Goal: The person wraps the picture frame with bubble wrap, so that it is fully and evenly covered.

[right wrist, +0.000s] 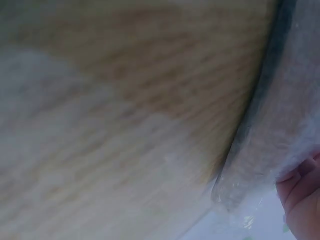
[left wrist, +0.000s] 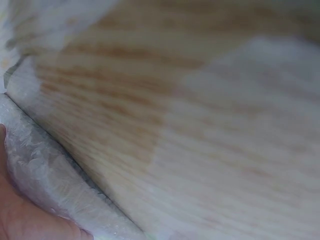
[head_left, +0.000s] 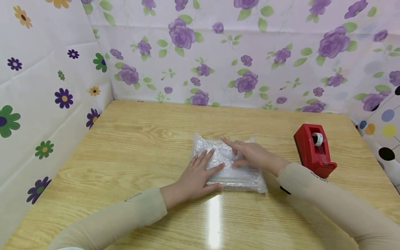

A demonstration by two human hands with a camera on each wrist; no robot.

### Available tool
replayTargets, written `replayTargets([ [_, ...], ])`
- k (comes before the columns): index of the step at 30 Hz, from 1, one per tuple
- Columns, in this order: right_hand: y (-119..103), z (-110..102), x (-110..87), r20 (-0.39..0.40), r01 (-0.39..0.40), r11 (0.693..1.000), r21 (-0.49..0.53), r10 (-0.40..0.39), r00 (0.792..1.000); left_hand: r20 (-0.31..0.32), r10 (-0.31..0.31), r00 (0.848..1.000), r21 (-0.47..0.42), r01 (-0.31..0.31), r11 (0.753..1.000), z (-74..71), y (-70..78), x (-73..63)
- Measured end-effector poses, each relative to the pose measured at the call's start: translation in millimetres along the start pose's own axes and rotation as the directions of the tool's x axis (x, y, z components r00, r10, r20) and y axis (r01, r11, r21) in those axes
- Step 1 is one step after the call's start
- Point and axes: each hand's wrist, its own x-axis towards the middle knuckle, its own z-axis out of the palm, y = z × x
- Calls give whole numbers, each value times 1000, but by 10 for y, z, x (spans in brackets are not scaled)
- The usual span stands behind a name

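A flat rectangular package in clear bubble wrap (head_left: 223, 152) lies on the table in front of the person. Its left part is under the left hand (head_left: 195, 177), whose spread fingers rest on the wrap, with the thumb along the near edge. Across the right part reaches the right hand (head_left: 254, 154); its index finger points out straight over the far side, and the thumb touches the top. The other right fingers look bent in the right wrist view, where the wrap (right wrist: 280, 115) runs along the right edge. What the wrap contains is hard to make out.
A red tape dispenser (head_left: 314, 149) with a small white roll stands right of the package, beyond the right forearm. A small black object (head_left: 285, 190) shows partly under the right sleeve. Flowered sheets (head_left: 218, 52) hang behind and beside the wooden table (head_left: 140, 146).
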Motion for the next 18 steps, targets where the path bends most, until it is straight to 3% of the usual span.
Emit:
replayTargets([
  [6, -3, 56, -39, -97, 5, 999, 43, -1, 995, -9, 2, 1000, -4, -2, 1000, -5, 3, -7],
  [13, -17, 152, -136, -162, 2, 984, 180, 28, 986, -17, -1, 1000, -12, 1, 1000, 16, -3, -15],
  [16, -51, 177, -212, -216, 71, 989, 127, -42, 976, -13, 2, 1000, -19, -2, 1000, 17, -4, -10],
  [18, -80, 186, -257, -263, 136, 990, 45, -119, 957, -12, 3, 1000, -23, -3, 1000, 12, -4, -7],
])
